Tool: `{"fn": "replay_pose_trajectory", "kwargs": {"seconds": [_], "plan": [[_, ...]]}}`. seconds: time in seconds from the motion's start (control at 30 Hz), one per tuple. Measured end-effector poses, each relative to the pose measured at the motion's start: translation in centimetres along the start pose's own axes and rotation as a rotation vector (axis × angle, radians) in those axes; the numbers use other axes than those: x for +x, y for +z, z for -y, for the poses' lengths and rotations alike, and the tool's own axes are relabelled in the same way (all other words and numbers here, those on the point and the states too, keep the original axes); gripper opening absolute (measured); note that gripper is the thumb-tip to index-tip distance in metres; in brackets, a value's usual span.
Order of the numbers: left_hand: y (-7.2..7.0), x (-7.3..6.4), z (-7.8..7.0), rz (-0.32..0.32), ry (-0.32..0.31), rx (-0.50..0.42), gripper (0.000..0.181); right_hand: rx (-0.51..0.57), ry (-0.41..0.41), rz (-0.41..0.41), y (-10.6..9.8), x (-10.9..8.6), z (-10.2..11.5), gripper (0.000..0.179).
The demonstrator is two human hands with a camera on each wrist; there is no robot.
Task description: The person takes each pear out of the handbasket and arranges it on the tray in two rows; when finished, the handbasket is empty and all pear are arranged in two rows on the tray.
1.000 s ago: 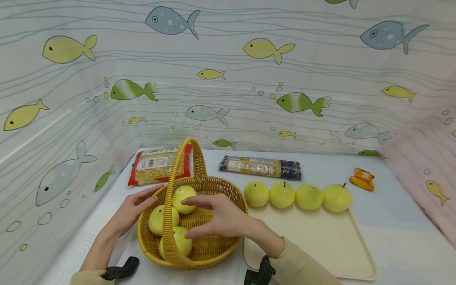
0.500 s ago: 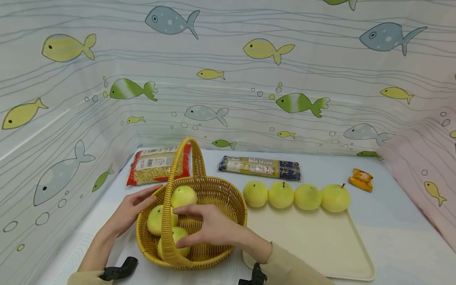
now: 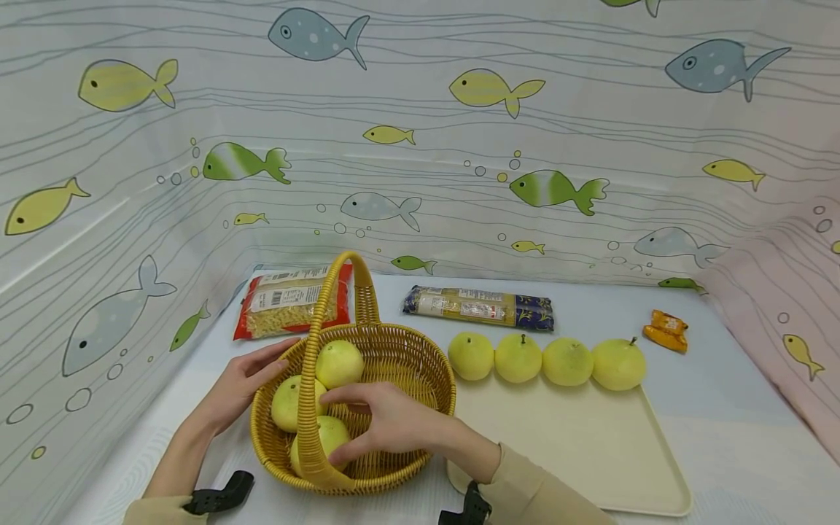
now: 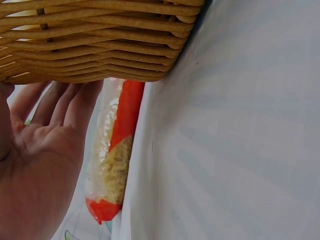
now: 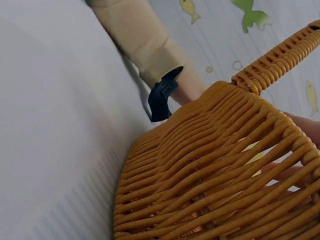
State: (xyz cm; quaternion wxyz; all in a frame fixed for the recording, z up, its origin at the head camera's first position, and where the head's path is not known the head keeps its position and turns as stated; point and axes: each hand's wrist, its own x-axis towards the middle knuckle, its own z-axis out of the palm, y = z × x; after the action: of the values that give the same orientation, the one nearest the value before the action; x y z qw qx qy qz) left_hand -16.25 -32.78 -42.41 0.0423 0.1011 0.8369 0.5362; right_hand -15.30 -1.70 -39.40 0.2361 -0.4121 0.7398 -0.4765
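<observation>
A yellow wicker basket point(image 3: 420, 350) with a tall handle holds three round yellow pears along its left side: a back pear point(image 3: 340, 363), a middle pear point(image 3: 285, 405) and a front pear point(image 3: 333, 436), partly behind the handle. My right hand point(image 3: 400, 419) reaches into the basket from the right, thumb and fingers spread. Its thumb overlaps the front pear's right edge; its fingertips lie by the middle pear, with a gap showing inside the curve. My left hand point(image 3: 232, 386) rests against the basket's outer left side, its extended fingers point(image 4: 75, 107) reaching behind the wicker in the left wrist view.
A cream tray point(image 3: 571, 445) lies right of the basket, with several yellow pears point(image 3: 569, 362) lined up along its far edge. Behind are a red-edged pasta bag point(image 3: 289, 302) and a long spaghetti pack point(image 3: 479, 308). A small orange packet point(image 3: 666, 332) lies far right.
My right hand has moved left and slightly toward me inside the basket, its thumb coming to the front pear. The left hand, basket and pears have stayed in place.
</observation>
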Motion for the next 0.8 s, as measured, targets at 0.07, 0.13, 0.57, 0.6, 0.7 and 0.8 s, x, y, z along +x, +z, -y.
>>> {"fn": "replay_pose_trajectory", "kwargs": {"seconds": [0.07,0.13,0.57,0.6,0.7,0.8], "plan": [[-0.02,0.00,0.05,0.004,0.005,-0.011,0.049,0.001,0.005,0.008,-0.02,0.00,-0.07,0.062],[-0.03,0.00,0.08,0.008,0.008,-0.016,0.049,0.021,0.009,0.016,-0.03,0.02,-0.12,0.060],[0.02,-0.08,-0.01,0.009,-0.003,-0.022,0.049,-0.088,0.034,0.113,0.04,0.07,0.05,0.066],[0.02,-0.09,-0.02,0.009,-0.003,-0.025,0.049,-0.097,0.029,0.115,0.02,0.09,0.02,0.066],[0.02,-0.10,-0.07,0.010,-0.002,-0.027,0.049,-0.153,0.031,0.113,-0.04,0.05,-0.01,0.067],[0.02,-0.07,-0.12,0.009,-0.005,-0.026,0.049,-0.205,0.053,0.108,-0.12,0.01,0.06,0.067]]}}
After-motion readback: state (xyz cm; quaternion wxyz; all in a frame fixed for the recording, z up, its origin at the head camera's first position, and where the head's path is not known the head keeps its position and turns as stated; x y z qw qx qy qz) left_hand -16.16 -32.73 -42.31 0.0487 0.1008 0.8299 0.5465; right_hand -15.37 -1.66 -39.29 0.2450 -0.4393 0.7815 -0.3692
